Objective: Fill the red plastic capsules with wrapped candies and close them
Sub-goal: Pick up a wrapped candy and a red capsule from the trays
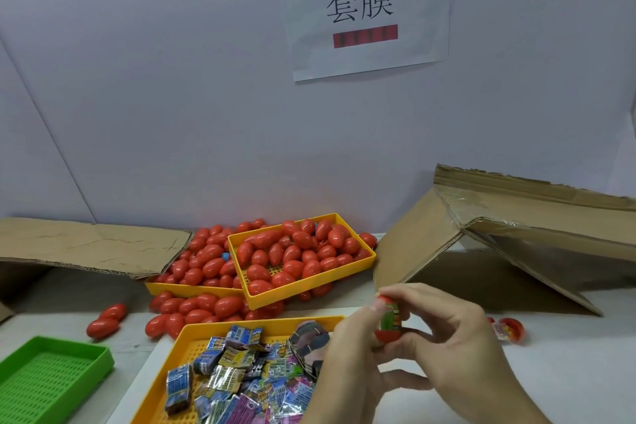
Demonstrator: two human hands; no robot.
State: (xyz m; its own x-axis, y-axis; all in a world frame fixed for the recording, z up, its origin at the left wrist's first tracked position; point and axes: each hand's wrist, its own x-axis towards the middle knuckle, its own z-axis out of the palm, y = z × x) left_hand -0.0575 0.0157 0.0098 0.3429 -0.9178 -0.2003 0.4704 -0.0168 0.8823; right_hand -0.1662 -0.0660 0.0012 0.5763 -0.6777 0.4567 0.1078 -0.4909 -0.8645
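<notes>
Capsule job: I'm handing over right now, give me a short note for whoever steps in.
Left hand and right hand both hold one red capsule, candy showing between its halves, not yet closed.
Wrapped candies lie in the near yellow tray.
Many closed red capsules fill two far yellow trays and spill onto the table.
Green tray sits near left.
Left: press this capsule closed, keep filling.

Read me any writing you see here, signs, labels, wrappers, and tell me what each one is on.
"套膜": large black characters on the white paper sign on the wall.
Red bars on the sign, at its top and below the characters: blurred, unreadable.
Wrapped candies in the yellow tray: printed, too small to read.
Candy in the capsule both hands hold: print unreadable.
</notes>
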